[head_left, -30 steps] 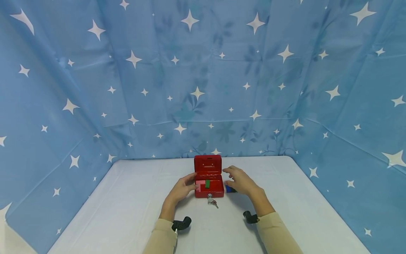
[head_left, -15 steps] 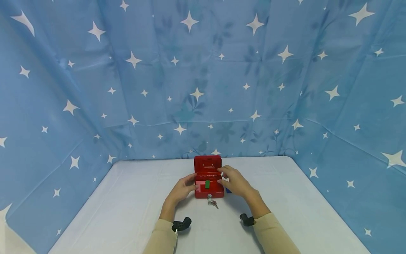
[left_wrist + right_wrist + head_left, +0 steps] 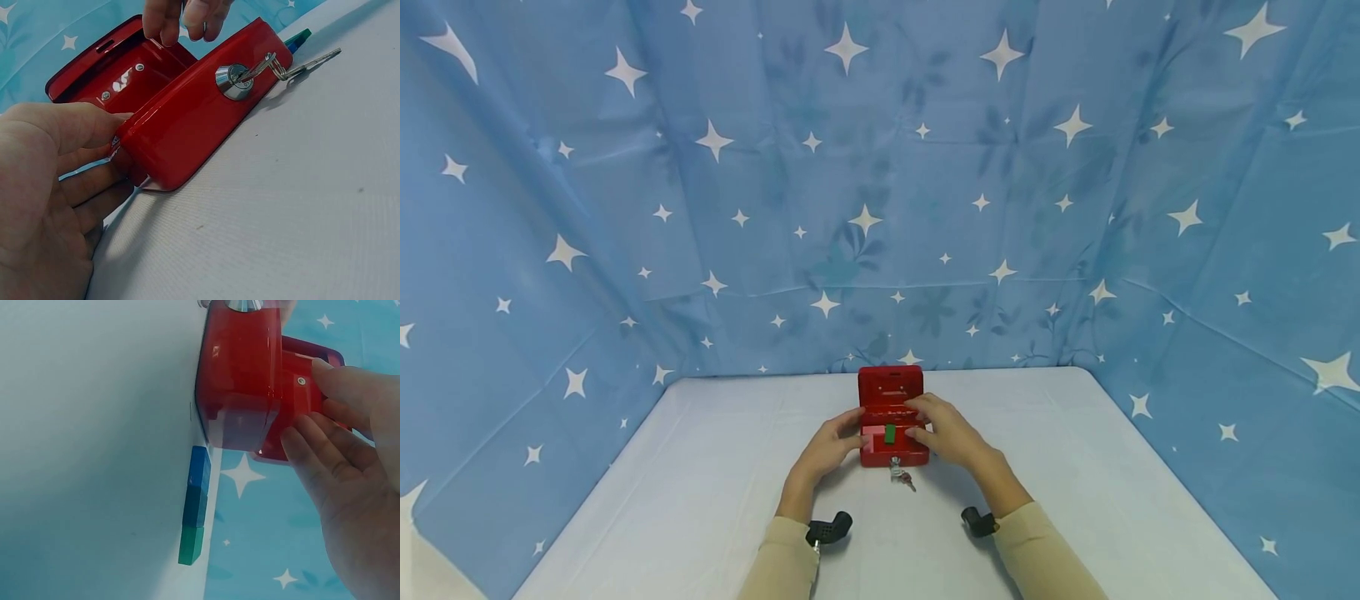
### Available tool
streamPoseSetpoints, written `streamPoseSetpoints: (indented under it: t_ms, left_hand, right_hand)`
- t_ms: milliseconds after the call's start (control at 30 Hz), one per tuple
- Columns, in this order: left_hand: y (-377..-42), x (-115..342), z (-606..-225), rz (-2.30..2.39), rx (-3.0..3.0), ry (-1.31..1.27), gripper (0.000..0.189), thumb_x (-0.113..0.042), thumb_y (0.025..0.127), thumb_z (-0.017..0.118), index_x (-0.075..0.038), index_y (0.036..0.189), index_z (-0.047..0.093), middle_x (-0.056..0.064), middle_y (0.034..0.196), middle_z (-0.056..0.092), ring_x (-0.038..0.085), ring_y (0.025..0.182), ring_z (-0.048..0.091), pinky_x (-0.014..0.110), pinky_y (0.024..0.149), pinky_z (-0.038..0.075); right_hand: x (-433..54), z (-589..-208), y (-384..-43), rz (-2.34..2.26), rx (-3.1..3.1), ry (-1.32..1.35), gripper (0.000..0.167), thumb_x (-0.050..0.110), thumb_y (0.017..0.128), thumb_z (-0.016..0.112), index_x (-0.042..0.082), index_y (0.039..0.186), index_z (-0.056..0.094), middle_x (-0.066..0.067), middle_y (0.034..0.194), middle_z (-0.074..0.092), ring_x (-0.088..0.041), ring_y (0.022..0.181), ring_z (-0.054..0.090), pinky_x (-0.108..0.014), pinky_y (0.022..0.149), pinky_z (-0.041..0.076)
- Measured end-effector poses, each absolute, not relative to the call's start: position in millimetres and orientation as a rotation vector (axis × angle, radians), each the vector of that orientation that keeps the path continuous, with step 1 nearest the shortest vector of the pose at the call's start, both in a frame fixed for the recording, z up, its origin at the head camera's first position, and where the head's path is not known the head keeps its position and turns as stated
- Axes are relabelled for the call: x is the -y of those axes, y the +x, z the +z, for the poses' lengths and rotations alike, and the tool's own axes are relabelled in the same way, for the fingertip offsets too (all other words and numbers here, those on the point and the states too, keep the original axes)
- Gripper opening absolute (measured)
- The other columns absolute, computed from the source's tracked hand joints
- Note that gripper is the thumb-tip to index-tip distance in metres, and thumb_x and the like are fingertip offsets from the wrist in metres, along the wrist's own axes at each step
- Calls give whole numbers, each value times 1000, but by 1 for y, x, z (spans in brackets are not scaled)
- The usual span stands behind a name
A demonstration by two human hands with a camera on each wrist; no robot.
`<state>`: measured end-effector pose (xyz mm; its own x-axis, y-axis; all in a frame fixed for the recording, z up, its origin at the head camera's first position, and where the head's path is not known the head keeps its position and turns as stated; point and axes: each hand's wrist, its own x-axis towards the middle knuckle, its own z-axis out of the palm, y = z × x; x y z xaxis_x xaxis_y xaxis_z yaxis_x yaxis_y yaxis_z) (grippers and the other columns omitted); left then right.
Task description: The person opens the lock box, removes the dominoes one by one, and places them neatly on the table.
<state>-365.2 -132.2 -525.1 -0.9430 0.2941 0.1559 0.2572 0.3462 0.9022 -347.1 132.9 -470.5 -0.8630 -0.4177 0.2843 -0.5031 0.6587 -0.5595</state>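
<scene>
A red cash box stands on the table with its lid raised. Inside lie pink blocks at the left and a green block near the middle. My left hand holds the box's left side, thumb at the rim and fingers along the outer wall, as the left wrist view shows. Over the right part of the box hovers my right hand, thumb and fingers apart; nothing shows between them. Keys hang from the front lock.
Just right of the box, a row of blue and green blocks lies on the table, mostly hidden by my right hand in the head view. A white cloth covers the table. Behind it hangs a blue star-patterned curtain.
My right hand has moved left, from beside the box near the blue block to above the box's right part. The left hand stays at the box's left side.
</scene>
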Motion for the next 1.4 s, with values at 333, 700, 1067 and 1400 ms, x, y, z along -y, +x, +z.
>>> streamPoseSetpoints:
  t_ms: [333, 700, 1067, 1400]
  left_hand:
    - [-364, 132, -525, 1714, -2536, 531, 64, -21, 95, 72, -12, 154, 51, 13, 152, 57, 37, 144, 50, 68, 119, 35]
    - [-362, 132, -523, 1742, -2496, 534, 63, -21, 97, 71, -12, 155, 49, 13, 154, 56, 38, 145, 49, 68, 119, 33]
    - [-363, 132, -525, 1700, -2515, 514, 64, -23, 97, 71, -13, 156, 48, 10, 154, 56, 35, 145, 49, 67, 120, 33]
    - [-364, 132, -526, 1697, -2519, 510, 65, -24, 97, 71, -13, 156, 48, 10, 155, 56, 35, 146, 48, 67, 120, 32]
  right_hand:
    - [-128, -473, -347, 981, 2759, 800, 55, 20, 95, 77, 5, 144, 59, -13, 136, 64, -20, 108, 63, -41, 96, 60]
    - [-126, -474, -347, 1038, 2805, 794, 57, 20, 95, 77, 6, 146, 57, -12, 134, 64, -26, 113, 64, -43, 94, 62]
    - [-124, -477, -346, 1039, 2804, 788, 57, 17, 94, 78, 6, 145, 57, -14, 138, 62, -28, 116, 66, -45, 93, 63]
    - [-119, -479, -347, 989, 2800, 779, 56, 18, 93, 78, 4, 144, 59, -12, 138, 62, -29, 118, 66, -47, 95, 62]
